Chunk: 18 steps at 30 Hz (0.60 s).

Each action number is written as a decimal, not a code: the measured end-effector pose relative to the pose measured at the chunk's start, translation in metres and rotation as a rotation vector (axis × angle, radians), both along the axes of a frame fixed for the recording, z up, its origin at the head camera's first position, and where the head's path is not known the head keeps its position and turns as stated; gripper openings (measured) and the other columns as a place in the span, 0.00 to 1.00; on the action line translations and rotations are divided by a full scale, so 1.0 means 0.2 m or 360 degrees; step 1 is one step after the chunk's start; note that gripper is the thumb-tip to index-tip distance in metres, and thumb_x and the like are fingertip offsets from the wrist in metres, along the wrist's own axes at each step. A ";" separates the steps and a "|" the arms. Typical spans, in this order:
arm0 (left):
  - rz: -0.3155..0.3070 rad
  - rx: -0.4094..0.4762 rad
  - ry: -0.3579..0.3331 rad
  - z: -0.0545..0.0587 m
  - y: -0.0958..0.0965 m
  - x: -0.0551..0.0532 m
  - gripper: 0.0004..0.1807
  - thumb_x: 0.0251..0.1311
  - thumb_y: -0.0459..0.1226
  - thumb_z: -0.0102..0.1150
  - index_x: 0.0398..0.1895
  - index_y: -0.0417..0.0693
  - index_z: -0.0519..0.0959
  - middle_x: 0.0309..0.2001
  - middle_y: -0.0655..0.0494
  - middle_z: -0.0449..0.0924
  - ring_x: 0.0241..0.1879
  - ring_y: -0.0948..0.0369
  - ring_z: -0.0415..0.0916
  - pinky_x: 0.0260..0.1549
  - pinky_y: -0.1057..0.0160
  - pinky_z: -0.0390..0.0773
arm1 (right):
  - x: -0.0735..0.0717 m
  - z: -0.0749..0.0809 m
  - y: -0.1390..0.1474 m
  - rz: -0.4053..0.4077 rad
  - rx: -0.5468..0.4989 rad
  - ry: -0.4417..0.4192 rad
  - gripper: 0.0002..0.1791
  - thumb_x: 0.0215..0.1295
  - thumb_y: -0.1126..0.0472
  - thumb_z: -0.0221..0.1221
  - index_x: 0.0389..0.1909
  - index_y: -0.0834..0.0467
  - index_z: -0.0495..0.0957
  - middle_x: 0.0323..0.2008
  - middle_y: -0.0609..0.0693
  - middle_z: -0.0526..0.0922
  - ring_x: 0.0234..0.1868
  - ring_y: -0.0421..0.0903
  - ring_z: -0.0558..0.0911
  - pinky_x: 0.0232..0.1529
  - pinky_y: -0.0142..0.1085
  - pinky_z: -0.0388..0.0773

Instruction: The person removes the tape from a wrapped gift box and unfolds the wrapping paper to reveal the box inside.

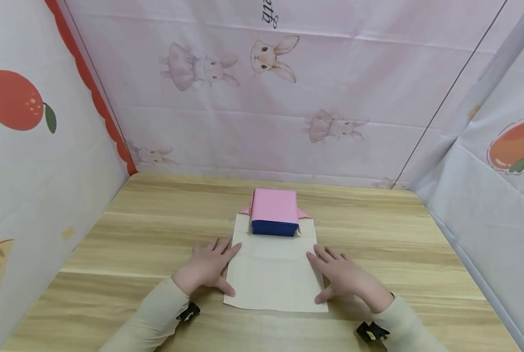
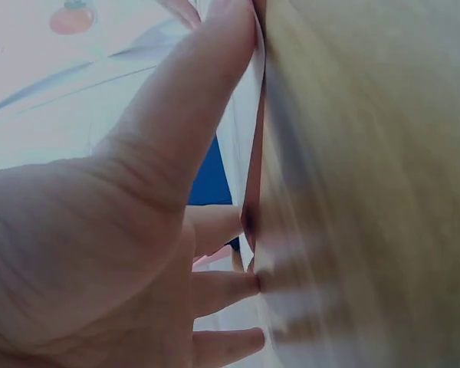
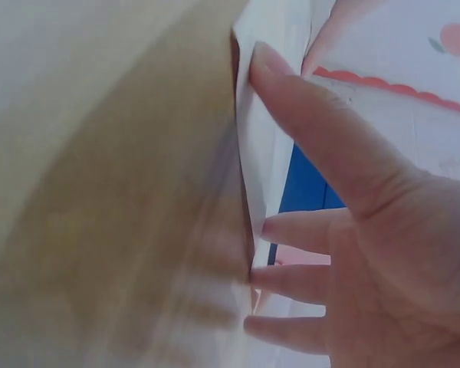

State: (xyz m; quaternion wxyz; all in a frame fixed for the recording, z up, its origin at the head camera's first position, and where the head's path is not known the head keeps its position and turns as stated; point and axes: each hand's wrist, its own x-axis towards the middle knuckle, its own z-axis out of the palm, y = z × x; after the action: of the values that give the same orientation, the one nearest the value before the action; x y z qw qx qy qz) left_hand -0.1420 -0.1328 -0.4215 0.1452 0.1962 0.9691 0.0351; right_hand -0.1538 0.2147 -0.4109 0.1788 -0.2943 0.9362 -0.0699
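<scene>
A cream sheet of paper point(image 1: 275, 278) with faint creases lies on the wooden table, pink showing at its far corners. On its far end sits a small box point(image 1: 274, 205) with a pink top and a dark blue front side. My left hand point(image 1: 209, 266) is spread at the sheet's left edge, thumb and index finger touching its top. Across from it my right hand point(image 1: 341, 274) rests at the right edge, fingers spread, thumb near the front corner. In both wrist views the sheet's edge point(image 3: 253, 146) lifts slightly off the table. Neither hand grips anything.
The wood-grain table point(image 1: 147, 230) extends on both sides of the sheet. A pink cloth wall point(image 1: 262, 127) with printed rabbits stands behind it, with white fruit-printed cloths point(image 1: 33, 176) left and right. Each wrist wears a black strap point(image 1: 188, 311).
</scene>
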 end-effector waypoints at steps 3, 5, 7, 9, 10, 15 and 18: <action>0.0034 0.0035 -0.0019 0.03 0.00 0.00 0.63 0.33 0.68 0.69 0.75 0.55 0.57 0.76 0.42 0.51 0.74 0.37 0.48 0.61 0.21 0.45 | -0.02 0.00 0.01 0.0015 -0.0011 0.0040 0.55 0.47 0.39 0.71 0.73 0.58 0.59 0.74 0.64 0.56 0.73 0.69 0.56 0.66 0.68 0.57; 0.0039 0.0046 -0.0035 0.03 0.01 -0.01 0.63 0.33 0.68 0.69 0.76 0.55 0.57 0.76 0.42 0.51 0.75 0.38 0.47 0.62 0.21 0.44 | -0.03 -0.01 0.01 0.0012 -0.0023 0.0069 0.53 0.48 0.40 0.70 0.72 0.58 0.61 0.74 0.64 0.58 0.73 0.68 0.56 0.66 0.68 0.57; 0.0045 0.0064 -0.0061 0.03 0.03 -0.03 0.63 0.34 0.67 0.69 0.76 0.56 0.56 0.77 0.42 0.50 0.75 0.39 0.46 0.63 0.22 0.44 | -0.05 -0.02 0.00 -0.0005 -0.0030 0.0094 0.51 0.50 0.40 0.70 0.72 0.57 0.61 0.73 0.63 0.58 0.74 0.67 0.56 0.67 0.67 0.57; 0.0048 0.0087 -0.0085 0.03 0.04 -0.04 0.62 0.34 0.67 0.70 0.76 0.56 0.56 0.77 0.41 0.50 0.76 0.39 0.45 0.63 0.22 0.44 | -0.07 -0.03 -0.02 -0.0008 -0.0030 0.0120 0.50 0.51 0.39 0.69 0.72 0.57 0.62 0.73 0.63 0.58 0.74 0.67 0.55 0.68 0.67 0.56; 0.0053 0.0094 -0.0097 0.03 0.05 -0.05 0.62 0.35 0.66 0.70 0.76 0.56 0.55 0.77 0.40 0.49 0.76 0.39 0.44 0.63 0.22 0.43 | -0.07 -0.04 -0.03 -0.0013 -0.0023 0.0133 0.50 0.52 0.39 0.68 0.72 0.56 0.61 0.73 0.63 0.58 0.74 0.66 0.55 0.68 0.66 0.56; 0.0083 0.0075 -0.0003 0.02 0.07 -0.12 0.61 0.37 0.69 0.67 0.76 0.57 0.55 0.76 0.38 0.50 0.75 0.38 0.46 0.63 0.22 0.44 | -0.14 -0.05 -0.09 -0.0039 0.0054 0.0186 0.49 0.56 0.36 0.64 0.73 0.55 0.59 0.74 0.62 0.57 0.75 0.65 0.53 0.69 0.65 0.57; 0.0078 0.0060 0.0125 0.02 0.09 -0.16 0.60 0.38 0.71 0.64 0.76 0.58 0.56 0.76 0.38 0.51 0.74 0.37 0.48 0.63 0.22 0.45 | -0.17 -0.05 -0.12 -0.0033 0.0042 0.0243 0.49 0.57 0.36 0.63 0.74 0.56 0.58 0.75 0.63 0.56 0.75 0.65 0.53 0.68 0.65 0.58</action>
State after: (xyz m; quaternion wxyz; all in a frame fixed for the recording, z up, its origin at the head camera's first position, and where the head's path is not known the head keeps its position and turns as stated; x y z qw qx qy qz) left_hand -0.1747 -0.1146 -0.4180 0.1025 0.1764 0.9777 0.0492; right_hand -0.1883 0.1916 -0.4201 0.1101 -0.2868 0.9509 -0.0369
